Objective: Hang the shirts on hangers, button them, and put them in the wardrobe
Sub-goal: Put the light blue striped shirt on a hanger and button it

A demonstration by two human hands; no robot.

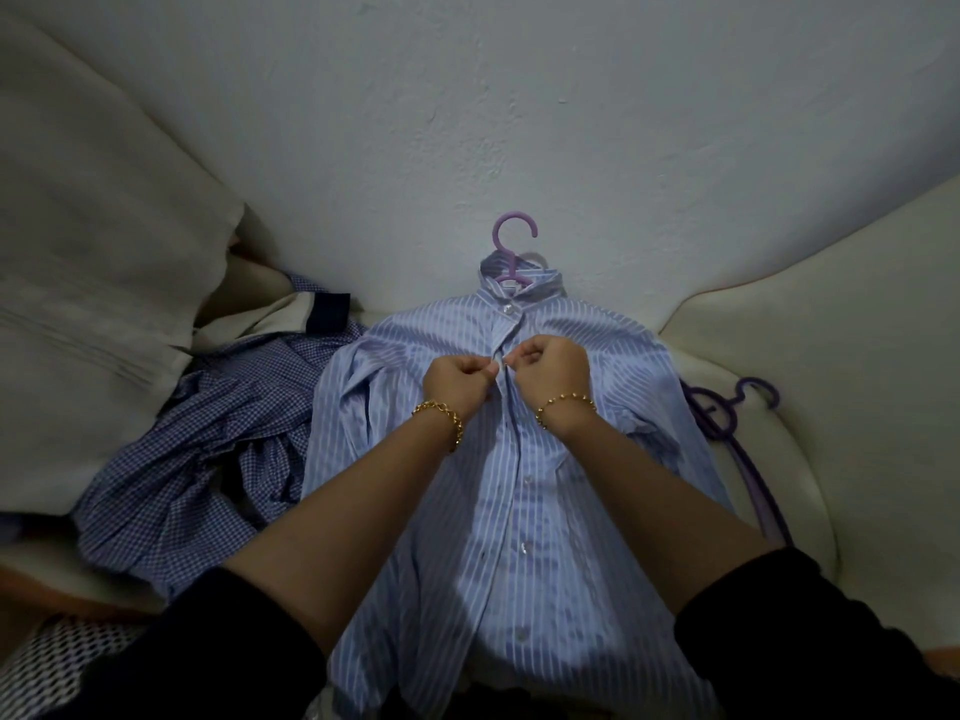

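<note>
Left hand (460, 381), right hand (553, 368) on one striped shirt (524, 517), one hanger (511, 240)

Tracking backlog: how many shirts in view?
3: striped shirt at centre, on the lilac hanger; checked shirt crumpled to its left; cream navy-cuffed top lying on that. More may be hidden underneath.

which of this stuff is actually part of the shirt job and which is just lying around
Part of the job:
light blue striped shirt
lilac plastic hanger in its collar
left hand and right hand, both pinching its front placket
crumpled blue checked shirt
spare purple plastic hangers

Just lying about:
large cream cloth
cream fabric with a navy band
white mesh basket
</note>
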